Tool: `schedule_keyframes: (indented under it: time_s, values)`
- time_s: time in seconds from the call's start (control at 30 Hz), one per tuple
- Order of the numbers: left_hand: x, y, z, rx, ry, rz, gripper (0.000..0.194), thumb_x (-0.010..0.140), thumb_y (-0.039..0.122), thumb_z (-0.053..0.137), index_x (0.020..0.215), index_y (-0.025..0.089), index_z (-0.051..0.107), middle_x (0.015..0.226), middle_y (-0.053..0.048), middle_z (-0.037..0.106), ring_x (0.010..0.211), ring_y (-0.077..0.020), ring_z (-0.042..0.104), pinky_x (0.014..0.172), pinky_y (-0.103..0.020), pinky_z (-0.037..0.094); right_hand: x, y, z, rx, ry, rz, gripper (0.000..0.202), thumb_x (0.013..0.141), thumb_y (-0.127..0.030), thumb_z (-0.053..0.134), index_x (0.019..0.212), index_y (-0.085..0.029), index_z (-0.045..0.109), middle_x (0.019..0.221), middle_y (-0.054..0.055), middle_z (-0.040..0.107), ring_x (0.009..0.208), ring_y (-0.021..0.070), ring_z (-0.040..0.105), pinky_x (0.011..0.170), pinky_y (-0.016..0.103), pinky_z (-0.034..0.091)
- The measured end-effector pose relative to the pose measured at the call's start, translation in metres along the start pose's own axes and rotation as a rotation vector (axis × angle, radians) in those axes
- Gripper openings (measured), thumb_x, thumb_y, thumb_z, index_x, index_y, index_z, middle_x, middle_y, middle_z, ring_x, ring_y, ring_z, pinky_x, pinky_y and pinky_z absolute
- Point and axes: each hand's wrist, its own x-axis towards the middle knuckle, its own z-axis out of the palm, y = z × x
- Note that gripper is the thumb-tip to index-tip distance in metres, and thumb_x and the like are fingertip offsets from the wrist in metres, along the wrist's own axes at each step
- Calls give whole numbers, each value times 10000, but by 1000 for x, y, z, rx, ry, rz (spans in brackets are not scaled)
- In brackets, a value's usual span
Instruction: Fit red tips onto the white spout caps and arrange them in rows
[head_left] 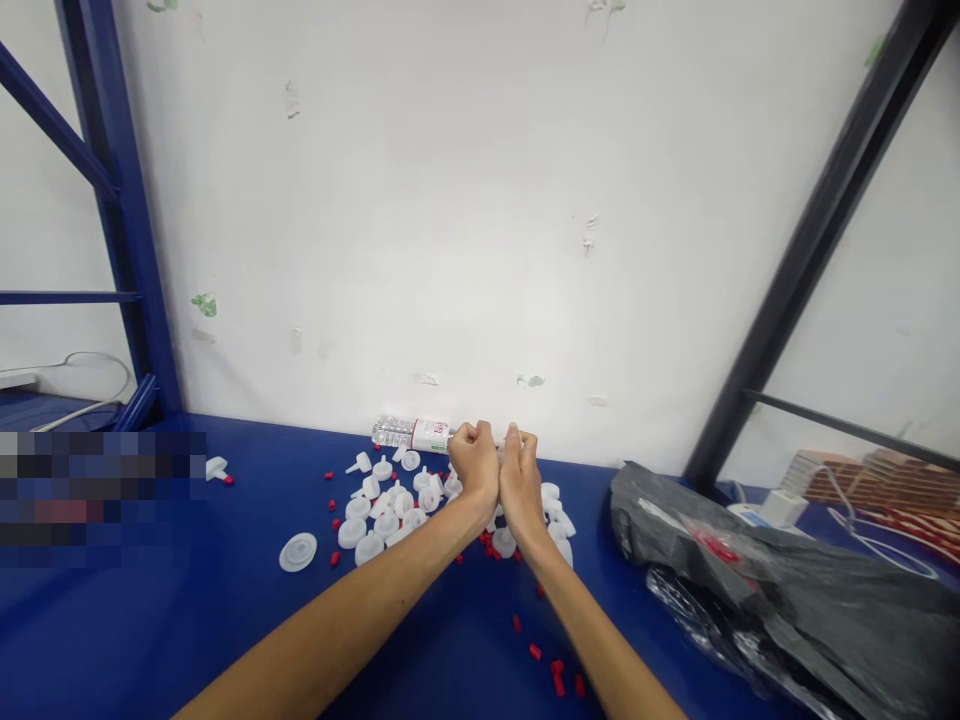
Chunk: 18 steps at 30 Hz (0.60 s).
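Both my hands meet side by side above the blue table. My left hand is a closed fist; what it grips is hidden. Pressed against it, my right hand has its fingers curled and thumb raised, its contents also hidden. A clear plastic bottle with a white and red label lies by the wall, its right part hidden behind my hands. Many white plastic pieces and small red pieces are scattered around and below my hands. One white round disc lies apart at the left.
Dark grey plastic bags lie on the blue table at the right, near a white adapter and cables. Metal posts stand left and right. A white wall rises behind.
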Motion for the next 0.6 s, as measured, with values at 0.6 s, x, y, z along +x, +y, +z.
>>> schedule_keyframes:
  time_s: [0.6]
  values:
    - [-1,-9,-2,64,-194,-140,292,988,364,645,1190,154,648,1111,-57,691,883,-186,693,738,-348,611,12,11,-13,-228,33,-171,504,990,-679,311,990,-246,569,716,42,655,719,293,630,660,325,386]
